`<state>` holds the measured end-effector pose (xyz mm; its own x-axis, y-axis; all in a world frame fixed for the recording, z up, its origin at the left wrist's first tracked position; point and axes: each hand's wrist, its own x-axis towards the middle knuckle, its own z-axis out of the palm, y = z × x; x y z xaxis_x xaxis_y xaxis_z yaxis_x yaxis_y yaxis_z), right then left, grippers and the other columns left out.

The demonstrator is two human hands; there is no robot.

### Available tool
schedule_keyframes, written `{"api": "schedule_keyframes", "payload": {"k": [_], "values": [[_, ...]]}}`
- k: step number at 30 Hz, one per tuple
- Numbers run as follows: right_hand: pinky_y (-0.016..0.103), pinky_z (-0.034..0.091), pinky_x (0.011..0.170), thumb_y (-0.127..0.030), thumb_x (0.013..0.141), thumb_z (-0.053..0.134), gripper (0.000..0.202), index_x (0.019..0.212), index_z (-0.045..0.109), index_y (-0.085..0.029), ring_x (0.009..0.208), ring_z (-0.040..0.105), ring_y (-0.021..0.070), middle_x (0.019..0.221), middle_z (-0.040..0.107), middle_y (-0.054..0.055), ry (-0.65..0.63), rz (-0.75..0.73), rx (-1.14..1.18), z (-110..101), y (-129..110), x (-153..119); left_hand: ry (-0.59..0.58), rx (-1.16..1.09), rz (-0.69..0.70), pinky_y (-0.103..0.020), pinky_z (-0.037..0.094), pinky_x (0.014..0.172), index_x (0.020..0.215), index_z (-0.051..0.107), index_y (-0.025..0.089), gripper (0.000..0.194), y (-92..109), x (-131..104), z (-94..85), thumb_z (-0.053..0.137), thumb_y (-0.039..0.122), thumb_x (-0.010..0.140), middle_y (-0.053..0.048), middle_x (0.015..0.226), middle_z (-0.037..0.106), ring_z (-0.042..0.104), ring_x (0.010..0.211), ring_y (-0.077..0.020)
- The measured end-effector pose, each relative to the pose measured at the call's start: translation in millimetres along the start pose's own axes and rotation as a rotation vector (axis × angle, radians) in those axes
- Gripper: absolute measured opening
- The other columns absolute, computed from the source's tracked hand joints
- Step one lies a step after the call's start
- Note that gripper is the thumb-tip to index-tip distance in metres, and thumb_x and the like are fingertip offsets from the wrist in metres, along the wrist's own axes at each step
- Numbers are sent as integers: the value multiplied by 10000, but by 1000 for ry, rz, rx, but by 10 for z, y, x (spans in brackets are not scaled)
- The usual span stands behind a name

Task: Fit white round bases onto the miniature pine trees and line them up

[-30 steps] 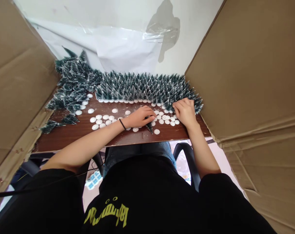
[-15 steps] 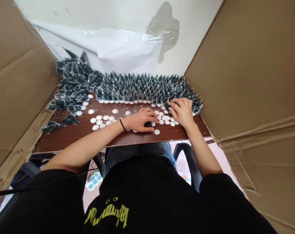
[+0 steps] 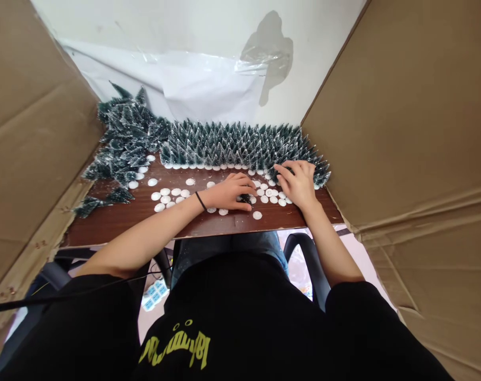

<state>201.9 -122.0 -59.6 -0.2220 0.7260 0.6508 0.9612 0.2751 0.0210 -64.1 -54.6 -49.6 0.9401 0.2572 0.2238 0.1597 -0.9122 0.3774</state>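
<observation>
Round white bases (image 3: 209, 168) are apparently steadying the frosted-green bristle trees (image 3: 224, 142); left hand (image 3: 230, 192) is arching over a dark bristly piece (image 3: 245, 199), right hand (image 3: 300, 183) is curling beside them — both grips unclear.

over my feed i count two bare hands, one left hand (image 3: 233, 190) and one right hand (image 3: 299, 183), and one wristband (image 3: 200, 201). there is one tabletop (image 3: 113, 233) between two brown panels (image 3: 415, 106). the trees i can only number by group: one standing block (image 3: 228, 142), one jumbled heap (image 3: 127, 127), both too dense for me to count singly, plus two small trees (image 3: 120, 195) near the left edge. i make the loose white discs (image 3: 156, 196) well over twenty, some hidden by hands; four lie beside the heap. i see one cable (image 3: 65, 297).
</observation>
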Motion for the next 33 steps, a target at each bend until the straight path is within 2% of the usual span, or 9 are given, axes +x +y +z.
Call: {"api": "schedule_keyframes", "payload": {"k": [2,5,9,15,18,22,26,30,33], "values": [[472,333,939,-290,981,462,335,1236,677,-271,1070,512,284,1136,676,101,29,39,2,-12,6,-4,-14,20,22,-472,356,1071,1141,709,241,436,-13,-16,-52,705,550,833,-115,1272,659,494,1225,-310],[463,347,924,-277,983,436,327,1170,704,-257,1039,526,279,1070,682,101,87,68,28,-30,-13,-13,-32,50,26,-452,398,1047,1047,728,220,321,-63,-36,-120,685,476,859,-122,1220,680,526,1186,-296],[449,380,895,-267,997,424,316,1082,727,-238,995,549,265,1012,707,99,76,-41,148,-33,-152,12,-5,26,-20,-401,460,982,992,720,184,289,-167,-51,-182,607,439,915,-118,1055,715,593,1046,-252],[391,461,839,-408,987,526,432,1352,577,-182,920,618,254,968,734,84,-235,-200,348,29,-490,312,181,-69,-240,-303,481,828,1049,680,185,355,-237,-75,-286,553,496,933,-67,1011,727,641,900,-191],[354,480,822,-359,977,559,407,1360,566,-221,891,648,229,960,740,54,-318,-203,386,99,-604,482,252,-88,-313,-277,455,716,959,659,165,430,-236,-75,-305,436,533,968,-46,846,697,603,751,-165],[346,509,834,-288,992,499,279,1194,678,-218,939,676,217,1019,749,69,-234,-146,469,201,-656,535,263,-106,-325,-275,444,693,980,631,158,518,-217,-65,-260,332,582,983,-46,821,674,597,735,-168],[347,543,851,-357,1003,470,294,1034,728,-220,936,698,202,1043,767,60,-59,12,588,270,-651,445,249,-83,-314,-313,479,782,1227,568,144,549,-168,-51,-190,325,577,993,-90,1016,695,646,859,-208],[341,562,789,-438,1017,436,366,981,723,-213,848,700,189,975,769,65,101,142,583,266,-612,372,268,-48,-385,-346,496,804,1437,414,103,637,-152,-44,-157,230,557,1030,-103,964,687,652,839,-223],[366,560,813,-432,1030,396,395,952,715,-213,882,700,201,954,763,77,199,127,490,230,-563,348,237,102,-361,-395,483,910,1335,549,104,627,-165,-50,-153,190,525,1041,-138,1035,682,628,973,-253]]}}
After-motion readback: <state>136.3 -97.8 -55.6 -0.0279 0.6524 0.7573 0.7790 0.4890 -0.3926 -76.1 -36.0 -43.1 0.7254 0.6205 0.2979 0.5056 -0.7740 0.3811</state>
